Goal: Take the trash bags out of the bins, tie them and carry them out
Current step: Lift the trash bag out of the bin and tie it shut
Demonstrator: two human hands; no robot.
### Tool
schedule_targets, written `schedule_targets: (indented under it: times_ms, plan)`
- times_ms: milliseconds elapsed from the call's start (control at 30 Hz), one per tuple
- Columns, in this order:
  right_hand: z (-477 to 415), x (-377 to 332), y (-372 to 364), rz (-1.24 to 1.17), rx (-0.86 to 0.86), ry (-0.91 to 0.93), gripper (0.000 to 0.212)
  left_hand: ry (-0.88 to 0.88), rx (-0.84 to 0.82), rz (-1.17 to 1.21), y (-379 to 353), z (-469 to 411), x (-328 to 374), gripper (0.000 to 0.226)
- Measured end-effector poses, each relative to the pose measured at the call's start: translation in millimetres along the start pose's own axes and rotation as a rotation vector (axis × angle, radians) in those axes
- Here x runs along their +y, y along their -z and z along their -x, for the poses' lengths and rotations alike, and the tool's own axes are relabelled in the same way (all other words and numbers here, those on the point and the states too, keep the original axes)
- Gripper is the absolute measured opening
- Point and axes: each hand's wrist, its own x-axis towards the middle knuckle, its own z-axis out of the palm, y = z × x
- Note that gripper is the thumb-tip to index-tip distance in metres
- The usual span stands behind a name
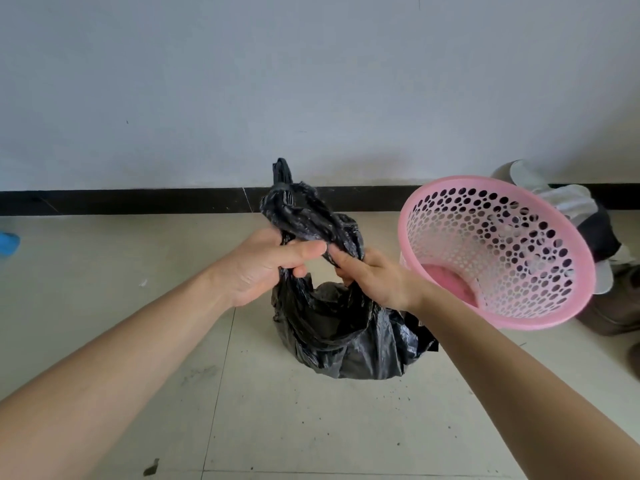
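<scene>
Step in hand: tying. Bag (346, 337) is out of the bin and sits on the floor (311, 427), between both forearms, just left of the pink bin (498, 322). Whether bag and bin touch I can't tell; the right arm covers that spot.

Left hand (266, 268): fingers curled round one twisted top strand, thumb laid across toward the other hand. Right hand (374, 282): fingers curled, pinching the second strand close below the crossing. The strands (301, 216) cross above the hands and one tail sticks up in front of the baseboard (138, 200). Looks like a first wrap, not cinched: there's a visible open loop under the hands and the bag mouth gapes below it.

Pink bin: no liner in it, bare bottom visible. Reads as done.

Behind it, a second bin (561, 199) with a pale liner folded over the rim, mostly hidden. Probably next in line.

Next move, my read:
- pull the strands apart and down to seat the knot against the bag neck
- keep tension even; thin film, and a one-sided yank may tear a strand
- a second throw so it holds when carried
- then lift by the knot; the load looks small, so one hand should do

Risk: the open gap under the knot lets contents spill if the bag is lifted before cinching.
</scene>
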Motion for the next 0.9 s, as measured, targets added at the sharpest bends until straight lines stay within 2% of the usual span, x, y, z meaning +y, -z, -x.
schedule_targets:
  times_ms: [33,133,267,367,533,700,733,800,900]
  plan:
    - [1.2,-2.9,-2.0,0.086,-0.025,0.002,0.053,0.024,0.009,0.023,-2.9,0.8,1.7,0.012]
    - [7.7,-11.2,-4.9,0.463,-0.054,0.107,0.048,0.129,0.115,0.012,0.1,-1.4,-2.4,0.046]
    - [9.8,-2.2,4.0,0.717,0.052,0.280,0.033,0.188,0.209,0.162,8.9,0.2,-12.7,0.039]
    - [8.2,6.4,7.9,0.845,0.135,0.289,0.030,0.181,0.132,0.266,13.7,2.6,-15.5,0.034]
    - [6.2,10.5,8.8,0.917,0.156,0.236,0.023,0.162,0.049,0.168,19.0,4.0,-16.3,0.027]
    - [5.1,-2.7,0.9,0.919,0.166,0.286,0.024,0.219,-0.078,-0.175,12.8,6.8,-18.9,0.029]
    - [4.6,-3.1,-1.3,0.931,0.171,0.311,0.024,0.212,-0.062,-0.152,5.8,6.8,-15.9,0.027]
    - [4.0,-1.1,-5.2,0.960,0.168,0.380,0.028,0.195,0.032,-0.079,0.9,4.3,-12.9,0.048]
    - [4.3,4.6,-0.3,0.968,0.129,0.372,0.047,0.228,0.119,-0.036,3.2,5.1,-7.7,0.042]
